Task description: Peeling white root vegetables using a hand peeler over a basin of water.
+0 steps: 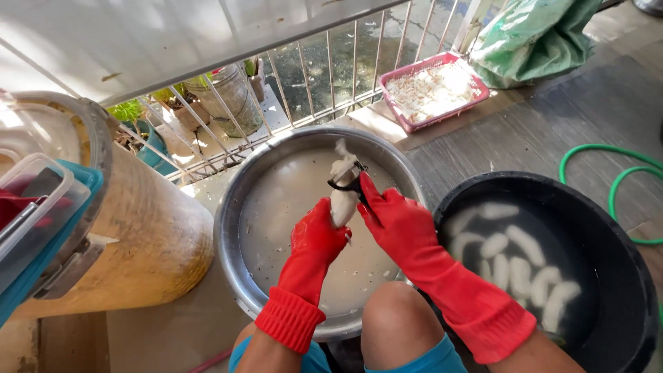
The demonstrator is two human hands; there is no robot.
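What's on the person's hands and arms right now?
Both the left hand and the right hand wear bright red rubber gloves that reach up the forearms and end in ribbed, rolled cuffs. Above the cuffs the arms are bare, with no sleeves showing.

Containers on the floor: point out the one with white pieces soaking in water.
The black tub beside the right hand. Peeled white pieces sit in its water; the metal basin holds mostly scraps, and the pink basket holds dry bits.

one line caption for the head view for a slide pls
Red-gloved left hand holds a pale root piece over a metal basin while the right hand works a peeler.
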